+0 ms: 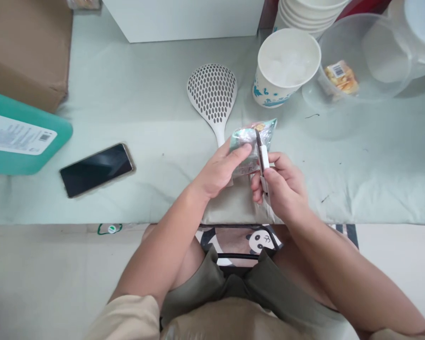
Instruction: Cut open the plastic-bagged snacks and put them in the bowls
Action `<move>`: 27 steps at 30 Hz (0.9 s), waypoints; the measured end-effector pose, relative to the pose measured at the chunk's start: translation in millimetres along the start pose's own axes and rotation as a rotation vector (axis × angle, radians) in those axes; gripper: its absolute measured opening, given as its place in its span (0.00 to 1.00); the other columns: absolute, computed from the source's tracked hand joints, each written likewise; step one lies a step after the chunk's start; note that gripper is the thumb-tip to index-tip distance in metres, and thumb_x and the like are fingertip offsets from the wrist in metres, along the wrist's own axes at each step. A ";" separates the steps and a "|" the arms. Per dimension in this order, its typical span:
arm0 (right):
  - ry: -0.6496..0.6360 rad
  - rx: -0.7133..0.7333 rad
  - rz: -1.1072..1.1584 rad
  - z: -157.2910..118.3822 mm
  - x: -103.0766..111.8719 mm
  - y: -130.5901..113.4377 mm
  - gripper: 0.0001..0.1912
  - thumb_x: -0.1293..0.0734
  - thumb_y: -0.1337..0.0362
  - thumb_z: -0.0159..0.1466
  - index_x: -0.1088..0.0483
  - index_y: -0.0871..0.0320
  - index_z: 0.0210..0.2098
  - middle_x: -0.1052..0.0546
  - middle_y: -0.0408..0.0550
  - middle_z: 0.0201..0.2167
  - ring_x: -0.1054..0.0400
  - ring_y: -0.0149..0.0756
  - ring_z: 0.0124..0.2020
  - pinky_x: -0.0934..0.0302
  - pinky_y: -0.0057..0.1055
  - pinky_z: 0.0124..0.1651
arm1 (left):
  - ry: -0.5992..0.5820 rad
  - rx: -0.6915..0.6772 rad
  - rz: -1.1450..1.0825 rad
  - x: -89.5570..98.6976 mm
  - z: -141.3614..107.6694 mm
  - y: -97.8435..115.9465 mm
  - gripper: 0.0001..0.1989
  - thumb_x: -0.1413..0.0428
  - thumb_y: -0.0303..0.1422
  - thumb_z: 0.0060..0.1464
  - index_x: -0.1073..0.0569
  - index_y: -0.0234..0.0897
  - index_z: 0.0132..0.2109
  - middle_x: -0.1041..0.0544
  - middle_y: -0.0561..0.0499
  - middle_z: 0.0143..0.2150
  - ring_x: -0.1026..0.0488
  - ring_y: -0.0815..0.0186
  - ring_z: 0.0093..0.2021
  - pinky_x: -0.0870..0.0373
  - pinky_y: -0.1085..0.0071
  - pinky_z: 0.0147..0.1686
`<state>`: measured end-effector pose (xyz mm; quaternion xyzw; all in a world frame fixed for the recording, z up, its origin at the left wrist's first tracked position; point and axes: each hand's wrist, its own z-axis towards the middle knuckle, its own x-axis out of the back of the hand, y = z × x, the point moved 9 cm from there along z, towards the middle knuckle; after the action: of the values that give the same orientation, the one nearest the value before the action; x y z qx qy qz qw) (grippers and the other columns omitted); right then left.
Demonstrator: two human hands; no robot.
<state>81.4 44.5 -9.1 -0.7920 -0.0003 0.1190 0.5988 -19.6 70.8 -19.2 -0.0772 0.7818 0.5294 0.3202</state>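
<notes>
My left hand (217, 170) is closed on a small clear-and-green plastic packet (243, 138), thumb pressed on its front. Something yellowish shows near the packet's top edge. In my right hand (286, 186) is a slim utility knife (264, 158) with a white handle, its dark blade end against the packet. Whether the blade has cut the film, I cannot tell. A pale skimmer (212, 92) with a perforated head lies just beyond my left hand, its handle partly hidden behind that hand and the packet.
At the right stand a paper cup (274, 97) with whitish contents, stacked paper cups (306, 16) and a clear plastic tub (378, 89) near a snack packet (343, 80). To the left are a phone (97, 170), a green jug (53, 132) and a cardboard box (28, 47). A white box (187, 19) stands behind.
</notes>
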 end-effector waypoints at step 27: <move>-0.028 -0.133 0.005 0.0 -15.5 15.9 0.29 0.26 0.42 0.61 0.45 0.50 0.41 0.22 0.33 0.22 0.29 0.28 0.17 0.33 0.23 0.20 | 0.192 -0.042 -0.138 19.8 0.6 19.1 0.31 0.45 0.57 0.64 0.27 0.39 0.62 0.16 0.43 0.48 0.19 0.47 0.58 0.18 0.54 0.52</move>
<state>64.0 37.8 -21.2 -0.8284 -0.0146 0.1313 0.5443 -43.7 83.8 -16.0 -0.1882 0.7904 0.5125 0.2778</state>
